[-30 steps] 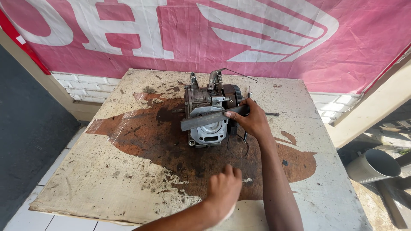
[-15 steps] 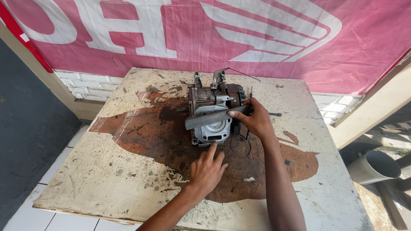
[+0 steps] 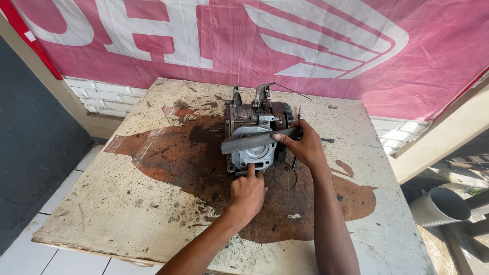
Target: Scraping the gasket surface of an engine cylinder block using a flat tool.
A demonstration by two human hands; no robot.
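The surface (image 3: 127,214) under my grip is worn and pale, with a broad rust-brown stain across its middle. On that stain stands the small engine block (image 3: 252,135), directly ahead of my grip. A thin wire ring (image 3: 285,175) lies flat just right of it, touching nothing else.

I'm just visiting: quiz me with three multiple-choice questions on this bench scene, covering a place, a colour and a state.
1. Where does the engine part stand?
A. on the stained table
B. on the floor
C. on a shelf

2. What colour is the banner behind?
A. green
B. pink and white
C. black

3. What does the right hand do?
A. hangs free
B. rests flat on the table
C. grips a flat metal bar

Answers: 1 A, it sits mid-table; 2 B, pink cloth with white shapes; 3 C, fingers close around the bar's end, while the left hand touches the part with a fingertip.
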